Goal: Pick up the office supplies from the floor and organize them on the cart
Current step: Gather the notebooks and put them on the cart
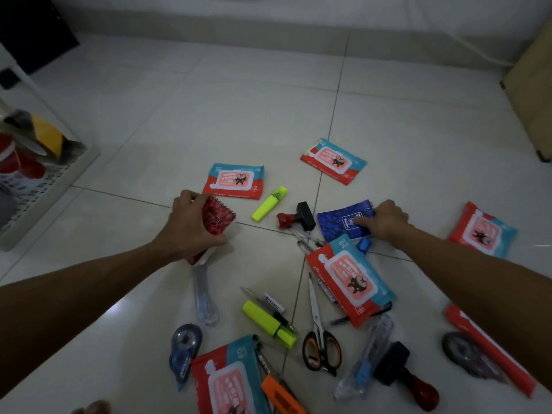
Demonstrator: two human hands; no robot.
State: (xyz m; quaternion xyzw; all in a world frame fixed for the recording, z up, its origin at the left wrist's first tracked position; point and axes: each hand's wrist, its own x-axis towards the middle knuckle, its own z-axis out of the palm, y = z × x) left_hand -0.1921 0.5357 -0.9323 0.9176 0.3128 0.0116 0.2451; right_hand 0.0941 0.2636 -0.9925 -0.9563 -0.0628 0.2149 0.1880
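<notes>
My left hand [191, 225] grips a red spiral notebook [219, 215], tilted up off the white tiled floor. My right hand [385, 219] pinches the right edge of a blue spiral notebook [340, 221] that lies on the floor. Between them lie a yellow highlighter [268, 203] and a black and red stamp [298, 218]. Several red and teal wipes packs are scattered about, one in the middle [349, 282] and one behind the red notebook [236, 180]. The white cart [59, 180] stands at the left edge.
Near me lie scissors [319, 333], a second highlighter [268, 322], a correction tape [183, 349], clear pen packs [204, 297], an orange cutter [280, 395] and another stamp [403, 375]. The cart shelf holds tape rolls and a red container. A beige cabinet [534, 100] stands at right.
</notes>
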